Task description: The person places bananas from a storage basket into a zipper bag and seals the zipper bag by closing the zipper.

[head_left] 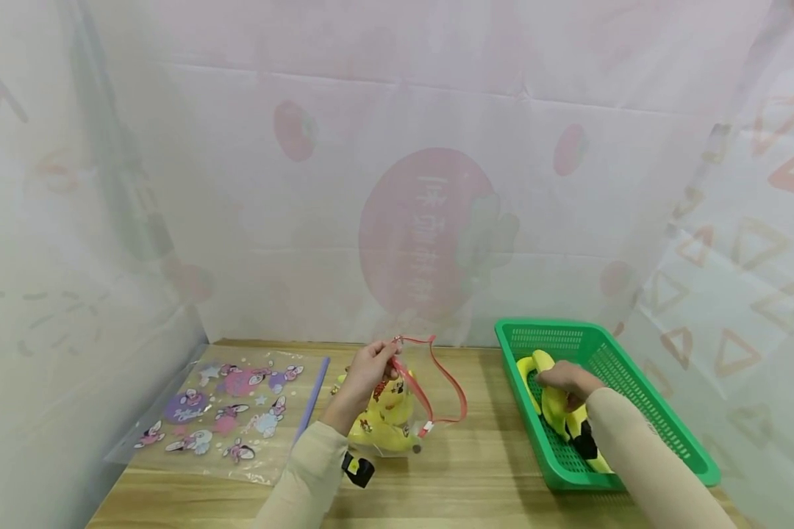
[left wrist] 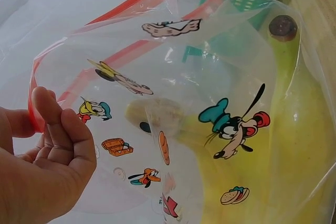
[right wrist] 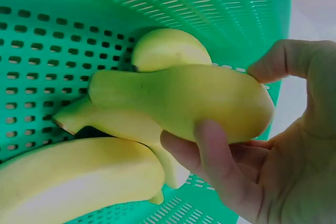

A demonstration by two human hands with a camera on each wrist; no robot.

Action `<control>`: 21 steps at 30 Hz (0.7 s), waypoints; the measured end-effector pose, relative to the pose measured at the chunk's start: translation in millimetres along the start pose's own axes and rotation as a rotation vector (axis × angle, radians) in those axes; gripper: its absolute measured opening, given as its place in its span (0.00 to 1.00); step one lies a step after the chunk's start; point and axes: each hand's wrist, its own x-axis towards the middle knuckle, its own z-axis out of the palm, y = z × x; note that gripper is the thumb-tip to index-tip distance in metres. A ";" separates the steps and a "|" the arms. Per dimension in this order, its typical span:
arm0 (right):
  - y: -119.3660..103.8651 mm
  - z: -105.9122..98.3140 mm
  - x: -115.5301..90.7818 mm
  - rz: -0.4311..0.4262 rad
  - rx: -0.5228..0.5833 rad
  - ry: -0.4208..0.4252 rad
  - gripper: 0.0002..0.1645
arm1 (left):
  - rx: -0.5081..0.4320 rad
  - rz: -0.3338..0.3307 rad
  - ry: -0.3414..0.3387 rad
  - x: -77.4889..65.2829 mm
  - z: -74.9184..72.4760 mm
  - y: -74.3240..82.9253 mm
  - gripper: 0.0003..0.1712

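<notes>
The left hand (head_left: 367, 376) pinches a zip bag (head_left: 387, 420) by its red rim (head_left: 415, 388) while the right hand (head_left: 572, 383) grips a banana (right wrist: 181, 95) (likely light, bruisable), best held mid-body.

I can see a wooden table (head_left: 476, 477) with light brown stripes running along its top. Behind the table is a white sheet (head_left: 251, 184), a bit pink, with fold lines going across it. Above the middle of the table, that sheet has a big faded red fruit picture (head_left: 397, 228) with white writing (head_left: 430, 235) and pale green leaves (head_left: 483, 235). Smaller red fruits (head_left: 294, 131) are dotted about. Left of the table is another pale sheet (head_left: 33, 242) with little dashes (head_left: 33, 296). Right of the table, a third sheet (head_left: 714, 176) has orange and brown triangles (head_left: 770, 301). The light is soft and pale.
</notes>
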 end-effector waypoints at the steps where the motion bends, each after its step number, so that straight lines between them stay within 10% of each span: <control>1: -0.3 -1.9 -0.8 -0.005 0.000 0.006 0.18 | 0.000 -0.002 0.002 -0.2 0.2 0.3 0.12; 9: -8.1 -16.0 -12.7 -0.116 -0.038 0.087 0.35 | 0.009 -0.007 0.008 -0.3 0.5 1.3 0.12; 21: -20.4 -17.5 -31.2 -0.234 0.127 0.150 0.31 | -0.004 0.001 -0.002 0.5 0.6 -0.4 0.13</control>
